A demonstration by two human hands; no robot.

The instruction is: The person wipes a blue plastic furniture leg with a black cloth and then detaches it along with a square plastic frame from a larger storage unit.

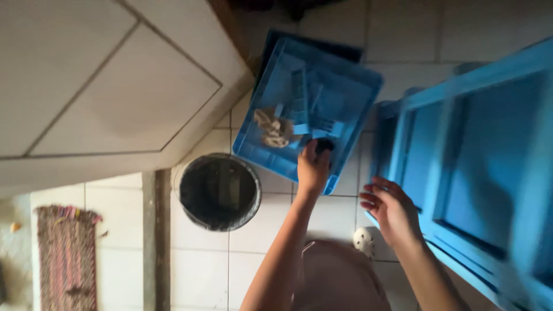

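Note:
My left hand (313, 167) grips the near edge of a blue plastic tray (351, 92) and holds it tilted above the tiled floor. A pale crumpled clump (273, 128) lies in the tray's lower left part, beside blue ribbed pieces (299, 103). My right hand (389, 208) has its fingers curled and rests against the edge of a blue plastic frame (438, 173) on the right; what it grips is unclear.
A round black bin (219, 192) lined with a dark bag stands on the white floor tiles, just left of the tray. A tiled counter (98, 86) fills the upper left. A woven rug (67, 256) lies at lower left. A small white object (364, 239) sits near my right wrist.

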